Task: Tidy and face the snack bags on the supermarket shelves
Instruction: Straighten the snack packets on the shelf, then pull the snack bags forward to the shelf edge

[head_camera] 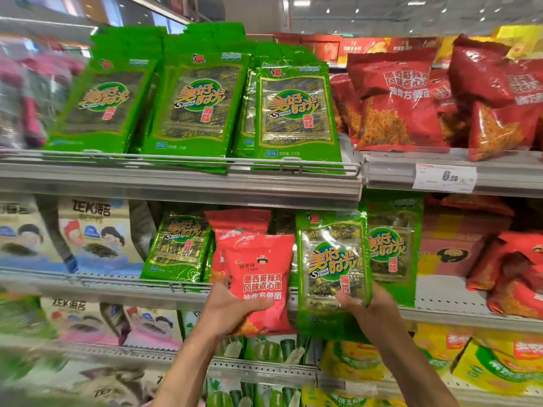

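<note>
Head view: a red snack bag [260, 277] is gripped by the left hand [235, 309] at its lower left, fingers curled round the edge, thumb across the front. It is held upright in front of the mid shelf [440, 306], just ahead of a second red bag [235, 223] standing behind it. A green seaweed pack [332, 268] is held by the right hand [364, 306], thumb pinching the lower front, fingers wrapped behind; pack upright, bottom hanging below the shelf lip. Another green pack [392, 251] stands just beside it to the right, and one more [179, 248] leans to the left of the red bags.

Top shelf [176, 183]: three rows of green seaweed packs [293, 113] are kept behind a wire front rail, w/ red noodle-snack bags [393, 104] piled on the adjoining section to the right, above a price tag [445, 177] reading 6.50. Far-left pkgs are blurred.
</note>
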A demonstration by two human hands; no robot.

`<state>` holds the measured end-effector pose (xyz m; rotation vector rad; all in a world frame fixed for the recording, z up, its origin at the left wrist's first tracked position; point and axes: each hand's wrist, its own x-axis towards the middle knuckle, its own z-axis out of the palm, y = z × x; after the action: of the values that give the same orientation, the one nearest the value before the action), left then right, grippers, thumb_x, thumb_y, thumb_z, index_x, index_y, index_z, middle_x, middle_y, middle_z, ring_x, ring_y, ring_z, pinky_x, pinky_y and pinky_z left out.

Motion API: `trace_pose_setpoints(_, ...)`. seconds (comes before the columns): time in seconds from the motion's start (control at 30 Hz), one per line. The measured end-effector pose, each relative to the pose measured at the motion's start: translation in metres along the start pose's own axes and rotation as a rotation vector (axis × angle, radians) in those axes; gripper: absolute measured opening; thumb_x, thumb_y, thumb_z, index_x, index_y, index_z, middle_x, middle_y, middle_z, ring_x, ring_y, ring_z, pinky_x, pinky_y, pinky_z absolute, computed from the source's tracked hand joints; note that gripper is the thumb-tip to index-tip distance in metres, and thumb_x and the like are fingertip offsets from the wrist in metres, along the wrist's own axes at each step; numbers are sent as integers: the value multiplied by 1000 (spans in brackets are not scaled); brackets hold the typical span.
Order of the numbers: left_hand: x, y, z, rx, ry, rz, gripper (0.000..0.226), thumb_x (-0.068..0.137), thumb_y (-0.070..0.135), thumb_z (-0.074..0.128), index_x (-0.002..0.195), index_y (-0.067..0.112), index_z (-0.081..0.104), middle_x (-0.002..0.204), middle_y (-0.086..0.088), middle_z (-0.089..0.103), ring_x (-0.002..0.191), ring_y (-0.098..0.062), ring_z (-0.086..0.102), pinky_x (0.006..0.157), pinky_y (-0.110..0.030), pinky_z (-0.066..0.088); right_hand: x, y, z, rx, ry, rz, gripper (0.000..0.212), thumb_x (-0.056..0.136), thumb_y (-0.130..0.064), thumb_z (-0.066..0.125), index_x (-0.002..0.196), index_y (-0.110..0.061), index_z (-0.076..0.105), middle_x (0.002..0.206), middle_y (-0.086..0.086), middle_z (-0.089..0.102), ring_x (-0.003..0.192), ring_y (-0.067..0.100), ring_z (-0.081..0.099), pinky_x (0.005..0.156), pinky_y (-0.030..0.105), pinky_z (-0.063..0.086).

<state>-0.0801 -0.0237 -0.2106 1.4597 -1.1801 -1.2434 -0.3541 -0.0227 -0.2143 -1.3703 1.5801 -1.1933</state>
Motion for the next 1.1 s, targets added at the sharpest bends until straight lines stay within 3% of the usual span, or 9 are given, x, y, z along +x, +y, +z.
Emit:
trace_pose_setpoints(0.07,-6,-7,-17,-15,19,-4,59,53,17,96,106,15,69,94,1,78,85,-15,75,75,-28,60,14,-11,16,53,-44,9,14,88,-22,78,89,-24,64,87,-5,66,89,22,64,68,29,46)
trace_pose_setpoints(0.17,-14,-13,-39,-34,52,-25,65,51,21,97,108,14,67,93,2,78,83,-15,75,63,-18,57,37,-28,38,69,-73,69,76,88,-31,79,150,-8,42,152,13,48,140,35,44,115,47,38)
trace_pose_setpoints(0.23,-18,-15,-50,-25,79,-22,65,50,22,97,107,15,68,91,4,78,81,-13,75,60,-15,55,54,-35,50,79,-71,90,94,87,-36,78,159,-8,23,163,12,31,149,33,32,119,47,28)
trace_pose_setpoints(0.4,-25,-22,-67,-34,102,-23,63,47,27,97,104,17,72,94,3,78,85,-13,75,67,-19,56,82,-38,71,132,-51,121,86,85,-38,80,152,-8,36,153,16,46,140,33,46,117,51,38)
trace_pose_setpoints(0.53,-28,-26,-74,-52,104,-26,58,52,21,97,104,16,73,95,2,78,88,-14,75,75,-25,58,84,-27,80,80,-75,110,93,86,-38,79,158,-8,27,161,13,35,147,31,35,121,47,30)
trace_pose_setpoints(0.7,-29,-25,-69,-61,95,-14,48,56,17,96,99,16,75,91,3,78,83,-13,75,63,-16,56,84,-10,79,-146,-84,125,99,87,-55,71,158,-4,23,162,17,31,149,35,32,121,50,30)
trace_pose_setpoints(0.83,-27,-18,-57,-52,47,-2,49,58,15,95,102,17,73,94,2,78,85,-13,75,70,-21,58,80,-13,79,-447,26,30,75,85,-62,69,122,1,53,114,18,64,96,33,59,86,42,52)
trace_pose_setpoints(0.93,-25,-15,-48,-57,13,5,52,60,12,94,106,14,71,97,0,78,89,-16,75,72,-22,57,67,-14,80,-607,100,-30,75,85,-60,71,121,3,51,86,5,58,72,22,55,61,31,44)
trace_pose_setpoints(1.1,-25,-11,-26,-39,4,6,54,61,11,94,109,12,70,97,0,78,90,-16,75,74,-24,58,47,-12,74,-730,42,-75,88,92,-53,67,151,1,30,142,20,51,128,37,54,101,43,48)
